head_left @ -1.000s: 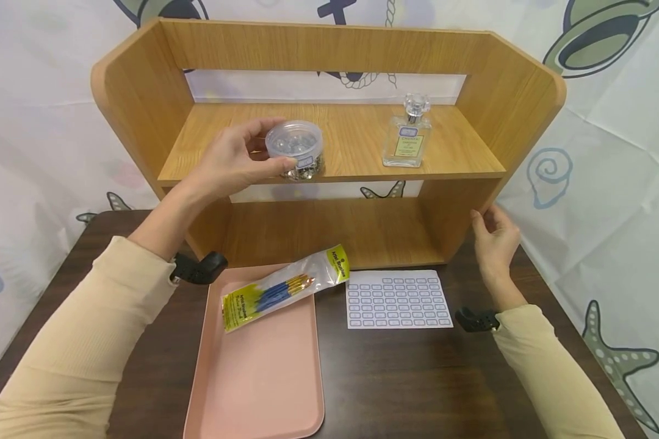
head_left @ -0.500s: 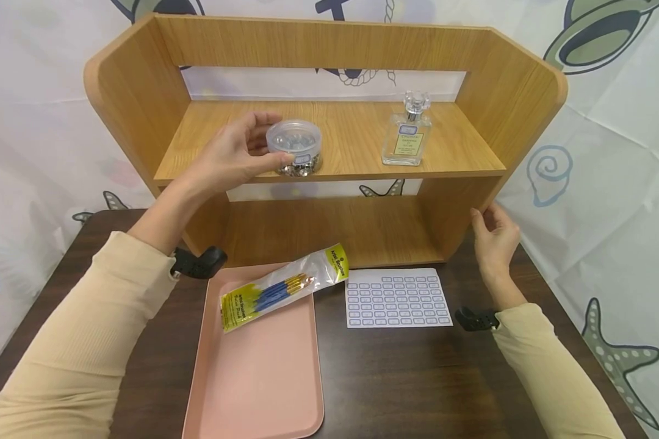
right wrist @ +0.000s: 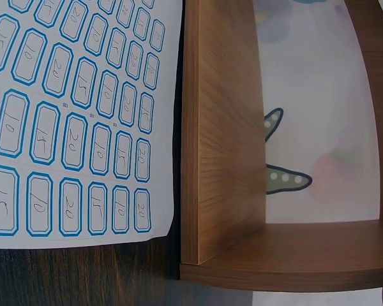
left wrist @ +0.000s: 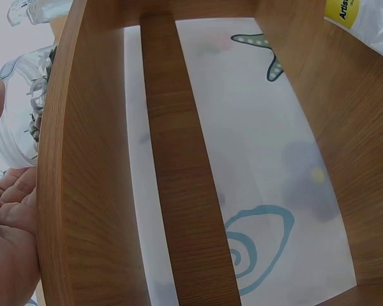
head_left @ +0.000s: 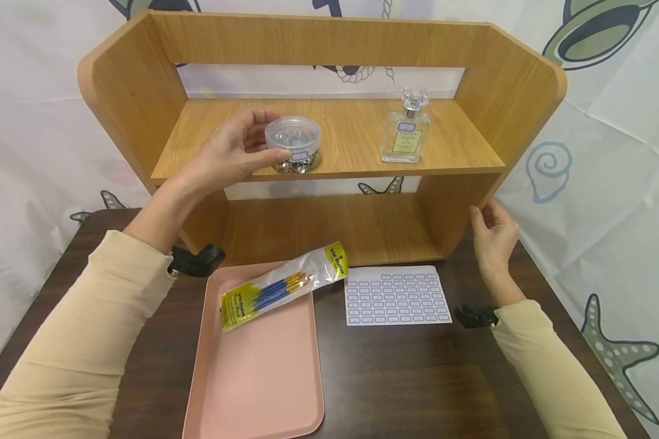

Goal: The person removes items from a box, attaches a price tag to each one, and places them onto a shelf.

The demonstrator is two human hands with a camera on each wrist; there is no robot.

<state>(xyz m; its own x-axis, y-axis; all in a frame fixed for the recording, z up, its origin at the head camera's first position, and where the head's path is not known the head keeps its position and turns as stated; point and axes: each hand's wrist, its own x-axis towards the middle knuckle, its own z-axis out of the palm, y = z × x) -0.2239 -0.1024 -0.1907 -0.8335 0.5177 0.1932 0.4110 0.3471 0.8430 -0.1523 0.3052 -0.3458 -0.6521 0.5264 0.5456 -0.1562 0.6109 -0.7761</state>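
My left hand (head_left: 230, 149) holds a clear round plastic jar (head_left: 293, 146) from its left side, thumb in front and fingers behind. Small shiny metal pieces fill the lower part of the jar, and a small blue-bordered price label is on its front. It stands at the front edge of the upper board of a wooden shelf (head_left: 346, 146). The left wrist view shows the jar (left wrist: 27, 108) beyond the board's edge, with part of the hand (left wrist: 13, 236). My right hand (head_left: 496, 241) grips the shelf's right side panel low down; its fingertips are partly hidden behind the panel.
A perfume bottle (head_left: 406, 134) with a label stands right of the jar. Below, a pack of artist brushes (head_left: 282, 286) lies across a pink tray (head_left: 263, 390). A sheet of handwritten price labels (head_left: 398, 296) lies on the dark table (head_left: 395, 378) before the shelf.
My left hand has brought the jar slightly back and left over the upper board, from overhanging its front edge. The right hand stays at the side panel. The head view has shifted a little.
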